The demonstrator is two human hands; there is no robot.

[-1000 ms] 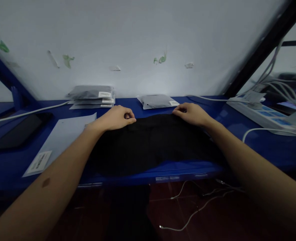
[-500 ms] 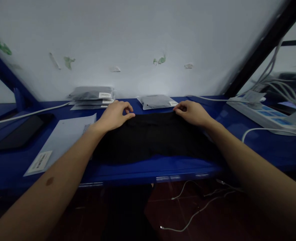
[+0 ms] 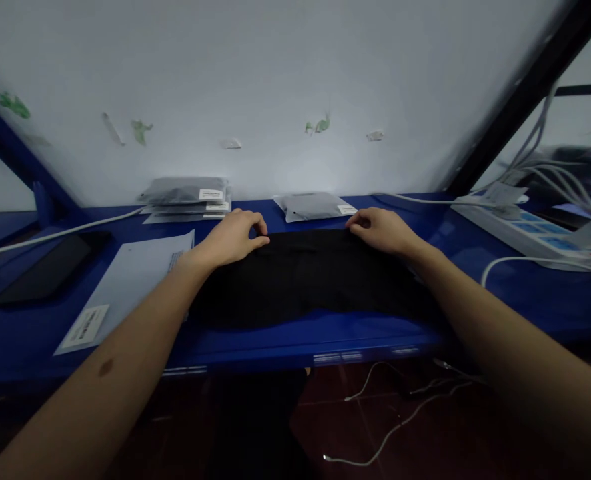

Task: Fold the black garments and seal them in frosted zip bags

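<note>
A black cloth [image 3: 305, 277], dark and folded flat, lies across the blue tabletop in front of me; I cannot make out what kind of garment or fabric piece it is. My left hand [image 3: 238, 235] is closed at its far left edge, thumb and fingertips pinching the cloth. At the far right edge my right hand [image 3: 379, 228] pinches it in the same way. Under my left forearm lies a flat pale grey plastic mailer bag [image 3: 130, 273] with a white label.
Behind my left hand is a stack of labelled grey packages [image 3: 183, 193], with a single package [image 3: 313, 206] to its right. A dark phone-like slab [image 3: 50, 270] lies far left. A white power strip [image 3: 525, 233] with cables stands right. Loose cables [image 3: 395, 430] hang below the table edge.
Both hands stay at the cloth's far edge, which looks slightly straighter. The whole view has shifted a little, with things appearing slightly lower.
</note>
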